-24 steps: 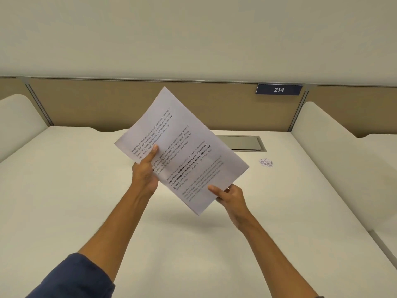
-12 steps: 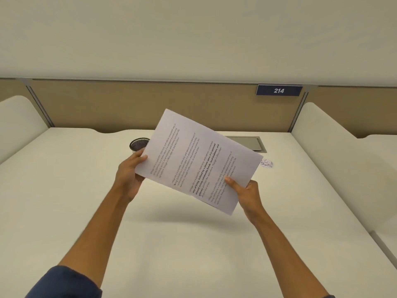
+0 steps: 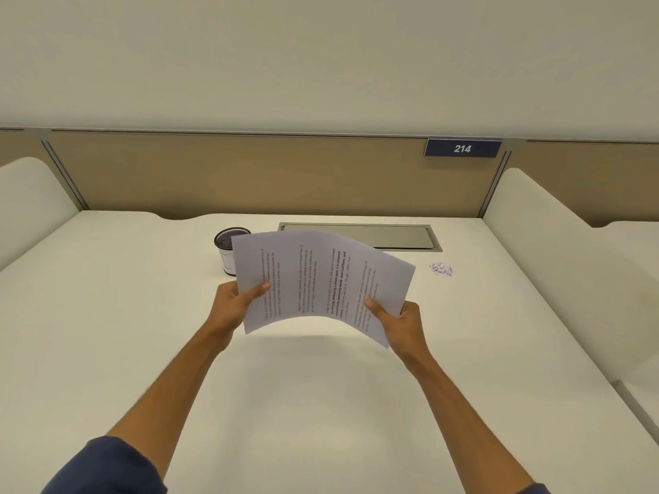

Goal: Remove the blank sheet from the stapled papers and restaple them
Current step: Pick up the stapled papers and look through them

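1. Grip check, left hand (image 3: pixel 233 308): thumb on top, fingers under, pinching the left edge of the stapled papers (image 3: pixel 321 279).
2. Papers are held up over the table (image 3: pixel 107 315), bowed in the middle, printed page facing up, just in front of the mesh pen cup (image 3: pixel 228 244).
3. Right hand (image 3: pixel 401 322) pinches the right edge the same way.
4. Progress-wise I can't spot a staple, a blank sheet or a stapler, so can't tell how far along it is. Crumpled scrap (image 3: pixel 441 269) sits far right.

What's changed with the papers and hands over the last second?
The white printed papers swung from a steep diagonal to lie sideways and lower, bowed upward. That uncovered the black mesh cup behind. Left hand and right hand kept gripping opposite edges; the small crumpled scrap stayed put.
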Available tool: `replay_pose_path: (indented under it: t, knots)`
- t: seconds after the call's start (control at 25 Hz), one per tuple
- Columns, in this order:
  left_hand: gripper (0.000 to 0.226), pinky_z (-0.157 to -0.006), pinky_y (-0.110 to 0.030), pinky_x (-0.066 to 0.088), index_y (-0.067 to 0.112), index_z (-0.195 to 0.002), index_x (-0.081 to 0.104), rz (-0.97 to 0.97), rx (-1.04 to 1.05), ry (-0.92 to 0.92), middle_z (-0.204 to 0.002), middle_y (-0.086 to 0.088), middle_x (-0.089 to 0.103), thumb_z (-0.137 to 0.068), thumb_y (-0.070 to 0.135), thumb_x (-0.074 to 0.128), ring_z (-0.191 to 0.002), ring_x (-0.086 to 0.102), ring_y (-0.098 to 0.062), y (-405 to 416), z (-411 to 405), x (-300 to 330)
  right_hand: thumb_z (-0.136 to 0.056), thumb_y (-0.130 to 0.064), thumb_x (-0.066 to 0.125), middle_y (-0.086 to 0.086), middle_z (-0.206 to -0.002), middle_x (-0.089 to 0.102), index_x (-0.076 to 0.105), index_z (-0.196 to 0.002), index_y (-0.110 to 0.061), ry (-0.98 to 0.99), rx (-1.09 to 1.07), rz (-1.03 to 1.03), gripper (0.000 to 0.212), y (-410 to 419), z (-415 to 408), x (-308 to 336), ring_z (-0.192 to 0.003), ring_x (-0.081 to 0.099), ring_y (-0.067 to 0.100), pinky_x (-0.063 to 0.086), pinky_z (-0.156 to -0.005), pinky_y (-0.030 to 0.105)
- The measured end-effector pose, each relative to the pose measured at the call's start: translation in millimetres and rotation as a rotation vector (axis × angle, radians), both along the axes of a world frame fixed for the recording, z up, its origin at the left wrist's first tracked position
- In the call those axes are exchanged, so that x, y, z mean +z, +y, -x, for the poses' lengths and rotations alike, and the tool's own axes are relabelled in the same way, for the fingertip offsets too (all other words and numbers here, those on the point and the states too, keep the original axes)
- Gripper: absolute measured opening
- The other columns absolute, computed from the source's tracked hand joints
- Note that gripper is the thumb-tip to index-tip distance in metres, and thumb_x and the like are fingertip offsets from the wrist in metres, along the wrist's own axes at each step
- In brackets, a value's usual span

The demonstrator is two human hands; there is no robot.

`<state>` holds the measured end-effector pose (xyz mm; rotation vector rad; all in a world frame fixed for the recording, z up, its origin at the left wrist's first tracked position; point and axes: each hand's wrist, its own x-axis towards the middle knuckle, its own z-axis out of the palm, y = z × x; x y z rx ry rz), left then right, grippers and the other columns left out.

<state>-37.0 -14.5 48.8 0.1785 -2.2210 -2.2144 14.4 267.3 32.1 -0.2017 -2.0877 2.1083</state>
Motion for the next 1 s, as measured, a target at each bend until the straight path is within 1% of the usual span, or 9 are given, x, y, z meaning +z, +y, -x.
replay_pose_path:
  t: [0.12, 0.24, 0.36, 0.52, 0.64, 0.76, 0.8, 0.88, 1.0]
  knots:
    - [0.018, -0.077, -0.038, 0.057, 0.011, -0.101, 0.072, -0.029, 0.034, -0.034, -0.097, -0.004, 0.076, -0.084, 0.015, 0.073, -0.092, 0.07, -0.03, 3, -8, -12, -0.082, -0.02, 0.075, 0.001, -0.094, 0.074, 0.07, -0.101, -0.016, -0.007, -0.001, -0.029, 0.02, -2, -2, -5, -0.081, 0.072, 0.018, 0.06, -0.068, 0.028]
    - [0.013, -0.082, -0.045, 0.057, 0.014, -0.097, 0.072, -0.01, 0.047, -0.052, -0.095, -0.005, 0.075, -0.085, 0.015, 0.072, -0.09, 0.069, -0.032, 5, -12, -22, -0.084, -0.019, 0.073, 0.001, -0.09, 0.075, 0.072, -0.094, -0.019, -0.016, 0.011, -0.046, 0.01, 0, -3, -6, -0.074, 0.072, 0.021, 0.057, -0.062, 0.025]
    - [0.004, -0.078, -0.044, 0.057, 0.018, -0.091, 0.072, -0.009, 0.08, -0.035, -0.087, 0.0, 0.075, -0.087, 0.016, 0.07, -0.084, 0.068, -0.031, 8, -14, -22, -0.086, -0.019, 0.07, 0.004, -0.086, 0.075, 0.072, -0.089, -0.017, -0.041, -0.02, -0.033, 0.004, 1, -3, -5, -0.072, 0.07, 0.023, 0.056, -0.06, 0.024]
    - [0.008, -0.071, -0.038, 0.056, 0.018, -0.096, 0.07, -0.037, 0.101, 0.006, -0.094, -0.004, 0.073, -0.088, 0.016, 0.069, -0.082, 0.068, -0.03, 9, -13, -19, -0.087, -0.021, 0.069, 0.002, -0.085, 0.073, 0.07, -0.09, -0.02, -0.004, -0.044, -0.031, 0.004, 2, -2, 3, -0.068, 0.07, 0.019, 0.055, -0.058, 0.02]
    - [0.02, -0.076, -0.039, 0.056, 0.012, -0.104, 0.07, -0.046, 0.07, -0.027, -0.1, -0.006, 0.073, -0.084, 0.013, 0.072, -0.089, 0.068, -0.03, 6, -14, -26, -0.084, -0.02, 0.073, 0.001, -0.09, 0.072, 0.069, -0.097, -0.021, -0.018, 0.0, -0.041, 0.014, 2, -3, 2, -0.076, 0.069, 0.02, 0.056, -0.059, 0.02]
    - [0.015, -0.074, -0.035, 0.054, 0.018, -0.1, 0.069, -0.026, 0.073, -0.055, -0.097, 0.001, 0.072, -0.085, 0.013, 0.071, -0.092, 0.066, -0.028, 6, -16, -34, -0.083, -0.02, 0.073, -0.003, -0.096, 0.072, 0.067, -0.096, -0.028, -0.054, 0.007, -0.036, 0.016, 1, -6, -6, -0.084, 0.068, 0.019, 0.058, -0.066, 0.023]
    - [0.012, -0.073, -0.033, 0.054, 0.02, -0.096, 0.069, -0.011, 0.075, -0.05, -0.095, 0.004, 0.072, -0.086, 0.014, 0.071, -0.091, 0.066, -0.026, 7, -17, -35, -0.083, -0.02, 0.073, -0.002, -0.097, 0.072, 0.067, -0.096, -0.027, -0.056, 0.001, -0.035, 0.016, 2, -6, -8, -0.086, 0.068, 0.02, 0.058, -0.068, 0.024]
    - [0.012, -0.072, -0.032, 0.054, 0.025, -0.092, 0.069, 0.003, 0.086, -0.017, -0.09, 0.007, 0.072, -0.086, 0.014, 0.071, -0.087, 0.066, -0.023, 9, -19, -34, -0.084, -0.02, 0.072, 0.003, -0.1, 0.072, 0.068, -0.103, -0.019, -0.052, -0.017, -0.035, 0.019, 4, -7, -8, -0.088, 0.069, 0.023, 0.058, -0.065, 0.021]
    - [0.015, -0.071, -0.031, 0.054, 0.022, -0.099, 0.068, 0.038, 0.069, 0.009, -0.094, 0.006, 0.071, -0.088, 0.013, 0.069, -0.086, 0.066, -0.021, 11, -21, -36, -0.084, -0.021, 0.072, 0.003, -0.099, 0.072, 0.068, -0.108, -0.015, -0.055, -0.013, -0.05, 0.025, 5, -7, -8, -0.087, 0.069, 0.023, 0.057, -0.063, 0.019]
